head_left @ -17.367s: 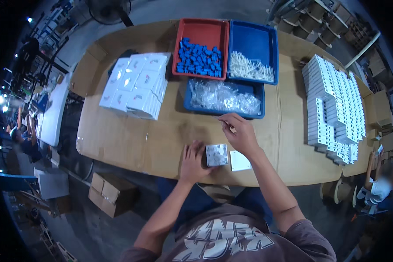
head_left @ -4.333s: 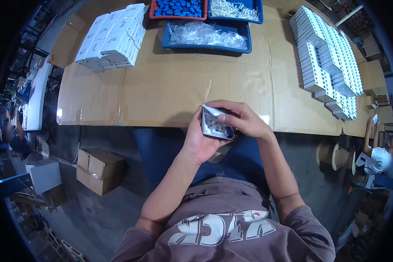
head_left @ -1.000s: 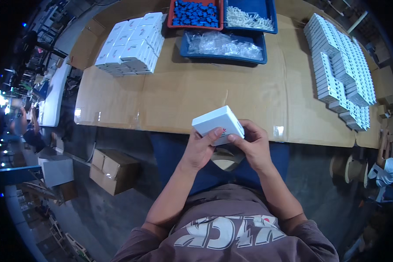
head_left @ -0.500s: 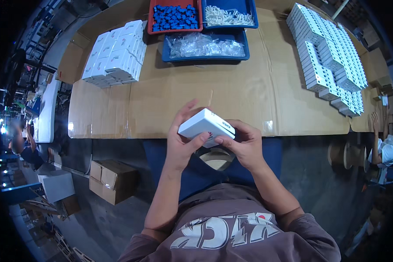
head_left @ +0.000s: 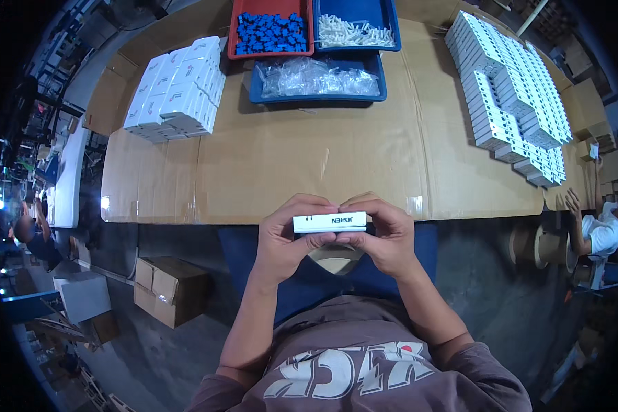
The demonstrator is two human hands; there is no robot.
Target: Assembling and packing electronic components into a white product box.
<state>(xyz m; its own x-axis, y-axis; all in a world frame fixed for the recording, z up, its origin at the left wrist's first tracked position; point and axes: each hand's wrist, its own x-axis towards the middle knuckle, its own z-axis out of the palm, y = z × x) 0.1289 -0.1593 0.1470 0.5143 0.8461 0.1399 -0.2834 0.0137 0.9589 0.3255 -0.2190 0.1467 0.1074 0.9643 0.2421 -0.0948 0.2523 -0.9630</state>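
Note:
A small flat white box point(head_left: 329, 222) is held level just off the table's front edge, with its narrow printed side facing up. My left hand point(head_left: 287, 233) closes round its left end, thumb along the near side and fingers along the far side. At the other end my right hand point(head_left: 383, 233) grips it the same way, and both thumbs almost meet at the middle. The box's broad faces are mostly hidden by my fingers.
Stacks of white boxes stand on the cardboard-covered table point(head_left: 309, 165), a smaller stack point(head_left: 175, 89) left and a larger one point(head_left: 505, 96) right. Behind are a red tray point(head_left: 270, 53) of blue pieces, a blue tray point(head_left: 357, 48) of white pieces and a blue tray point(head_left: 316, 98) of clear bags.
The white box has been turned from a tilted pose, broad face showing, to level with its narrow side up. Both hands now grip it more evenly at the two ends.

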